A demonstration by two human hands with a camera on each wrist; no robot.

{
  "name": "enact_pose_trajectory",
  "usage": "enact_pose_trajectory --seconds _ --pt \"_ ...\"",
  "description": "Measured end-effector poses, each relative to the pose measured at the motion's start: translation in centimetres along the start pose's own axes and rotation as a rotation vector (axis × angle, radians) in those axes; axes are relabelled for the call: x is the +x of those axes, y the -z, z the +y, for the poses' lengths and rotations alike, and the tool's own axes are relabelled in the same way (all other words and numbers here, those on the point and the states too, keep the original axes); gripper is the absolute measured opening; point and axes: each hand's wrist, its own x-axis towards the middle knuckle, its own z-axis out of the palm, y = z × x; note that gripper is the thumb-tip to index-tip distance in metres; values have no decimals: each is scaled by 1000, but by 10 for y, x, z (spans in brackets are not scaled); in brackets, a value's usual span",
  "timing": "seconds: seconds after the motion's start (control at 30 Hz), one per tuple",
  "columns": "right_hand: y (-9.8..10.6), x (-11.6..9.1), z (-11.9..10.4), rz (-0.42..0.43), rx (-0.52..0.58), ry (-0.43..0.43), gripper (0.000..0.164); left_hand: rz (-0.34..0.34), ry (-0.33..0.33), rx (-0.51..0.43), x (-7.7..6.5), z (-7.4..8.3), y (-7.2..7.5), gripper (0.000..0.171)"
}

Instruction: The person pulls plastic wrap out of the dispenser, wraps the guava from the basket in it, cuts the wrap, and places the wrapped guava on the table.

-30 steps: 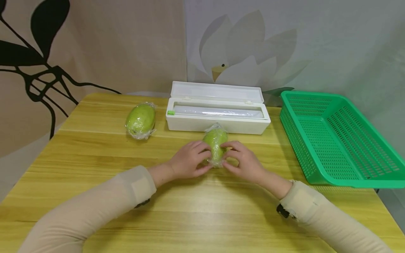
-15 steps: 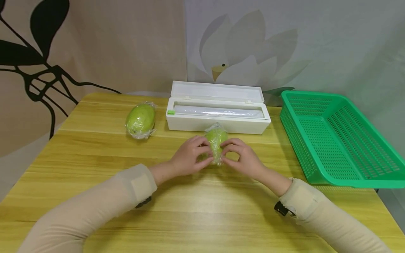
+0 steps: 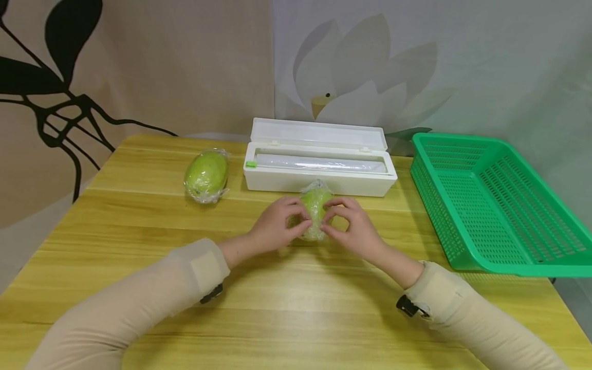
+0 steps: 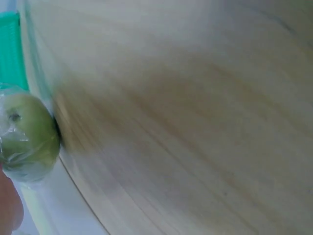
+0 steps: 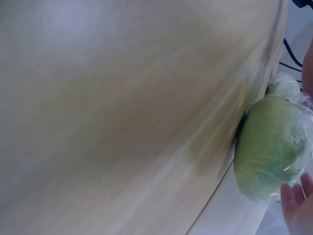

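A green mango (image 3: 316,198) wrapped in clear cling film lies lengthwise in front of the white box. My left hand (image 3: 276,225) holds its left side, thumb and fingers drawn together on the film. From the right, my right hand (image 3: 358,228) pinches the cling film (image 3: 316,231) over the mango's near end, its fingers bent. Only part of the left hand shows at the edge of the left wrist view, beside the wrapped mango (image 4: 34,137). In the right wrist view, fingers (image 5: 296,196) lie against the film at the fruit's lower end.
Behind the mango stands a white cling film box (image 3: 319,182), lid up, with a roll (image 3: 319,162) inside and a green slider at its left. Another wrapped mango (image 3: 206,174) lies at the left. A green basket (image 3: 437,216) occupies the right side of the wooden table (image 3: 296,318).
Both hands have shifted slightly up along the mango, bringing the thumbs nearer the fingers. The film at the near end has been drawn up over the fruit. The other mango and box stay put.
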Motion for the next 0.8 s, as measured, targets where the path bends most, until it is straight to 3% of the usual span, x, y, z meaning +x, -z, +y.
enact_pose_trajectory --seconds 0.1,0.27,0.33,0.43,0.53,0.63,0.73,0.8 --pt "0 1 -1 -5 54 -60 8 15 140 -117 2 1 1 15" --pt "-2 5 -2 -3 128 -168 9 51 345 -207 6 -1 1 59" --pt "-3 7 -3 4 155 -239 21 42 433 -244 9 -1 0 76" --pt "-2 11 -3 -5 205 -379 53 -4 585 -345 14 -2 -1 90" --pt "0 16 -2 -60 291 -528 80 -57 740 -517 19 -1 -1 96" --pt "2 20 0 -128 387 -648 89 -111 871 -672 24 0 -1 97" --pt "3 22 2 -163 489 -726 88 -157 947 -773 27 1 -1 95" --pt "3 23 4 -175 553 -746 86 -178 956 -823 28 0 -2 90"
